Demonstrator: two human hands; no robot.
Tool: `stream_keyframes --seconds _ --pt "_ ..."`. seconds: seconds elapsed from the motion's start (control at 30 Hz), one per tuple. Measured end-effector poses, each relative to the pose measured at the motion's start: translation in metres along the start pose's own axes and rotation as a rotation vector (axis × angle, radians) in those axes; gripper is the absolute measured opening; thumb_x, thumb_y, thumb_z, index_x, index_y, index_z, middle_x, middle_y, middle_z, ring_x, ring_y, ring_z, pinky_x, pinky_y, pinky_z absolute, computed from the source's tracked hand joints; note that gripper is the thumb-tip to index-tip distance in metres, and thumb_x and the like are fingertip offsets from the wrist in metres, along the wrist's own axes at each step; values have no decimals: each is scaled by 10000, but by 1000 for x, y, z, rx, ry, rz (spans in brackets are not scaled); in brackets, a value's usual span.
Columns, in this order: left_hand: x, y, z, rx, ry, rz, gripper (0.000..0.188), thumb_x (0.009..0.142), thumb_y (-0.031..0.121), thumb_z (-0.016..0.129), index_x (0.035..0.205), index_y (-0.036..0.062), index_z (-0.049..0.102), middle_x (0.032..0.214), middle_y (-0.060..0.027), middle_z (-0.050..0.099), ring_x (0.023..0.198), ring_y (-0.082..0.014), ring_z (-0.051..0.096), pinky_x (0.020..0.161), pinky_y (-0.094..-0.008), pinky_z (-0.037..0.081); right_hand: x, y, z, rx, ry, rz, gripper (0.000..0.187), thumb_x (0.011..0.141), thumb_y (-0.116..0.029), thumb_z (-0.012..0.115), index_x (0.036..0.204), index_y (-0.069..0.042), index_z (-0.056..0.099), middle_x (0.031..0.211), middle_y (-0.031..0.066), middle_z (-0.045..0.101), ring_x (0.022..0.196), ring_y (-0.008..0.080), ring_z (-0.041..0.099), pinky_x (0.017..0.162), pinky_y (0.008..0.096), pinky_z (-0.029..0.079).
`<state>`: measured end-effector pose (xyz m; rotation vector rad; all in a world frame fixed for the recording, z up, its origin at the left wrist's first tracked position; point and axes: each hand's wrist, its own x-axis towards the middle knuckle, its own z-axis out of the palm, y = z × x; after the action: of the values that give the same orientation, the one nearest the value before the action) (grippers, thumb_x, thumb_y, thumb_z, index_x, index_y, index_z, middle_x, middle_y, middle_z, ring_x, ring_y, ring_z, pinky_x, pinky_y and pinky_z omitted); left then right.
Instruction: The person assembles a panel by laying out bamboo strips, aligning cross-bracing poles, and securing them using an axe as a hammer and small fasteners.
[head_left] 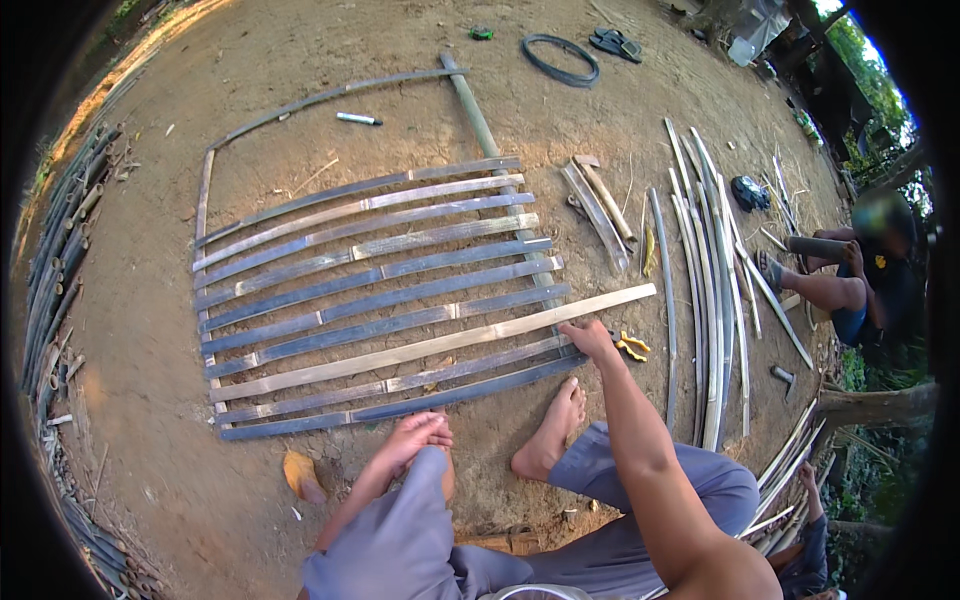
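My right hand (590, 340) reaches to the right side of a lattice of split bamboo, its fingers closed at the lower edge of a pale bamboo slat (440, 348). That slat sticks out past the others on the right. Several darker slats (375, 277) lie side by side across a bamboo side pole (470, 110) and a thin left strip (205, 180). My left hand (420, 432), fingers curled in and nothing visible in them, rests by my left knee near the lowest slat (400, 406). Yellow-handled pliers (631, 346) lie just right of my right hand.
Loose bamboo strips (712, 300) lie to the right, beside split bamboo pieces and a hammer (600, 195). A marker (358, 119), a wire coil (560, 60) and a sandal (615, 44) lie farther off. Another person (860, 270) sits at the right. Bamboo poles (70, 250) are piled left.
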<state>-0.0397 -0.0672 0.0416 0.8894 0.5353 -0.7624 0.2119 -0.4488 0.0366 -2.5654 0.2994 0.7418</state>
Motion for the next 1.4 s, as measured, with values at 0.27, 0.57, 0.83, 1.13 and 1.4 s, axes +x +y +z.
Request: stream_keyframes --seconds 0.27,0.57,0.83,1.13,1.4 --pt "7 4 48 377 -229 -64 537 1068 401 579 1449 28 522 1235 -128 678 1116 -224 678 959 -358 536 -46 -47 -84 510 -242 -18 310 884 -326 812 938 -32 732 736 0 633 589 108 557 554 272 470" --pt "-35 87 139 539 -253 129 644 1076 437 535 1558 36 388 1450 -172 561 1355 -273 534 1105 -435 451 -101 -105 -170 869 -333 -225 275 905 -263 804 971 -16 702 799 10 596 692 119 552 589 293 461" --pt "-2 98 207 -21 -408 60 668 1044 470 580 1554 107 347 1398 -179 576 1326 -283 568 1110 -430 490 -116 -112 -166 896 -330 -202 176 910 -178 792 910 -32 695 748 6 607 629 104 573 530 290 475" --pt "38 78 231 16 -397 -49 681 993 492 665 1507 139 390 1336 -151 609 1176 -254 659 959 -404 571 -52 -81 -149 657 -332 -163 189 943 -170 733 1037 -9 700 885 71 685 754 187 675 648 368 590" --pt "1 76 188 266 -222 103 662 996 462 677 1463 41 469 1274 -148 673 1157 -229 661 978 -373 546 -21 -37 -79 533 -185 -117 296 937 -287 781 993 0 737 856 65 705 732 176 611 632 387 499"
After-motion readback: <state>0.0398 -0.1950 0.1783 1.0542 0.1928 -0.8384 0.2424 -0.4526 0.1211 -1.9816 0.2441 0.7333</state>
